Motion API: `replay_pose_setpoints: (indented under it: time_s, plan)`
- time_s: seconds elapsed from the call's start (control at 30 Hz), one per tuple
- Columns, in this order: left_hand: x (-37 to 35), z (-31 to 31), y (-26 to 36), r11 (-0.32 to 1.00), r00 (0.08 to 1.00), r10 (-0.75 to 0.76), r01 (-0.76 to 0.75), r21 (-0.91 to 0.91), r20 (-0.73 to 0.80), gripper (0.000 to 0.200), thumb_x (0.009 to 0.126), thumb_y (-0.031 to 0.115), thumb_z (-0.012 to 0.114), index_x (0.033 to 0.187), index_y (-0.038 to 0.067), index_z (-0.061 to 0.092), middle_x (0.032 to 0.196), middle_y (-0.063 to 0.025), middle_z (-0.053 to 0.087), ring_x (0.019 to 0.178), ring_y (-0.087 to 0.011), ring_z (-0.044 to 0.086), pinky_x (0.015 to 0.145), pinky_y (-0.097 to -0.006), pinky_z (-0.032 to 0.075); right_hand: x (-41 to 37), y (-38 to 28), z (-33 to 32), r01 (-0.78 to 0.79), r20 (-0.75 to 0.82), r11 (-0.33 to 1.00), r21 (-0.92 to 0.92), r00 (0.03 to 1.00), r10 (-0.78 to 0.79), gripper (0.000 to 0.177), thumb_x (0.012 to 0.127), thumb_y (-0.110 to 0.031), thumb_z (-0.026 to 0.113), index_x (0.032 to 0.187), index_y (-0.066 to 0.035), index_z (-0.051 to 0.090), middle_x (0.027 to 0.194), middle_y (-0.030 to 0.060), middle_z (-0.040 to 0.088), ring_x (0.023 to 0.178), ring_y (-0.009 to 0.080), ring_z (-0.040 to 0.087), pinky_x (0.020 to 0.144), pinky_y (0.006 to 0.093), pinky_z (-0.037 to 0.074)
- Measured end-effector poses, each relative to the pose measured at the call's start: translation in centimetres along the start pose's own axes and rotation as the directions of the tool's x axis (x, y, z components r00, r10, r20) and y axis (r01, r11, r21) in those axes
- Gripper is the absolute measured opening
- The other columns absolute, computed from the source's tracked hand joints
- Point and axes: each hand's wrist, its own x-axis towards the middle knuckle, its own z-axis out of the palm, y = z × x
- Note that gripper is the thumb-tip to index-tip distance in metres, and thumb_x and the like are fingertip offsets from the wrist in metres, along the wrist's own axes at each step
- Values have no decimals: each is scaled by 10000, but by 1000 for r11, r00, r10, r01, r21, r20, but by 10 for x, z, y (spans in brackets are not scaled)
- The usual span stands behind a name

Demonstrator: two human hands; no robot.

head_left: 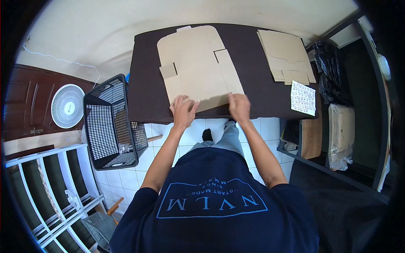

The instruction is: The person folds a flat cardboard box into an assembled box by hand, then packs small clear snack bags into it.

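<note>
Head view: a flat die-cut cardboard blank (198,63) lies unfolded on the dark table (261,95). Its near edge is drawn to the table's front edge, apparently so that flap can be worked without reaching. The left hand (184,110) and right hand (239,107) both rest on this near edge, set apart, fingers bent over the board. Whether the thumbs clamp it from below cannot be told. A stack of further blanks (287,55) and a sticker sheet (303,98) sit to the right, clear of the work yet near. A black perforated basket (110,122) stands just beside the table's left end.
</note>
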Motion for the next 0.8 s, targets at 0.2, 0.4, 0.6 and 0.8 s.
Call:
replay_pose_setpoints:
  time_s: [0.2, 0.4, 0.6, 0.8]
  plan:
    - [-40, 8, -1, 970, 962, 170, -126, -207, 212, 229, 862, 306, 673, 828, 86, 727, 1083, -111, 608, 1115, -277, 505, 895, -438, 365, 20, 64, -21, -464, 41, 877, -127, 881, 472, 380, 792, -296, 744, 1007, 9, 672, 921, 181, 689, 961, 375, 645, 881, 436, 498]
    - [-40, 14, 10, 996, 967, 73, -59, -65, 244, 276, 813, 217, 715, 1060, 126, 635, 1133, -71, 532, 1114, -276, 466, 895, -443, 363, 23, 52, 1, -461, 66, 854, -240, 870, 488, 426, 758, -270, 764, 1112, -48, 681, 1102, 188, 676, 1030, 362, 644, 900, 428, 501]
    - [-25, 26, 1, 991, 957, -2, 40, -126, 290, 241, 851, 211, 674, 1073, 121, 643, 1168, -79, 546, 1109, -297, 484, 908, -473, 374, -9, -13, 13, -64, -10, 997, -30, 998, 64, 286, 855, -166, 631, 1077, 12, 662, 1040, 214, 642, 943, 400, 616, 824, 463, 496]
    - [33, 54, 19, 981, 999, 39, -33, -190, 32, 336, 911, 270, 604, 1225, 151, 606, 1338, -149, 490, 1274, -365, 410, 1032, -539, 312, -53, -12, 39, 138, 236, 973, -186, 967, -92, 490, 951, -293, 510, 1309, 42, 498, 1414, 257, 436, 1337, 403, 366, 1071, 588, 264]
